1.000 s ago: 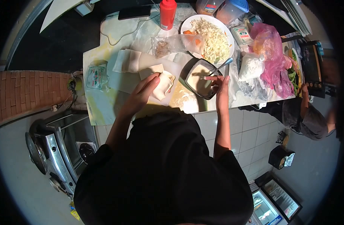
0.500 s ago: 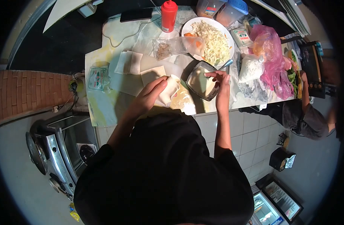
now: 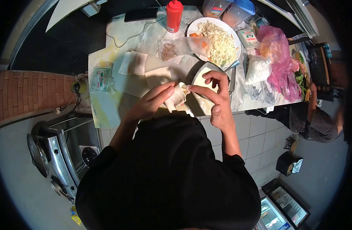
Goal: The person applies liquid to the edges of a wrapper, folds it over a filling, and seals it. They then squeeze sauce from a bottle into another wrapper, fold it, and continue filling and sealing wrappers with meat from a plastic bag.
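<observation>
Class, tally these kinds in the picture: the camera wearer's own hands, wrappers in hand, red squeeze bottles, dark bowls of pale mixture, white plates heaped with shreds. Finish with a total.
Wearer's hands: 2 (left hand, right hand)
Held wrapper: 1
Red squeeze bottle: 1
Dark bowl: 1
Heaped white plate: 1
Total: 6

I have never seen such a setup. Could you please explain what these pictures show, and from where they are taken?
No machine here: you see a person's bare hands, from a camera worn on the head, looking forward and down. The left hand holds a pale, folded wrapper; the right hand has a fingertip at its open edge. On the table are a plate of shredded food, a dark bowl of pale mixture, with a utensil handle at its rim, a red bottle and a pink bag.
</observation>
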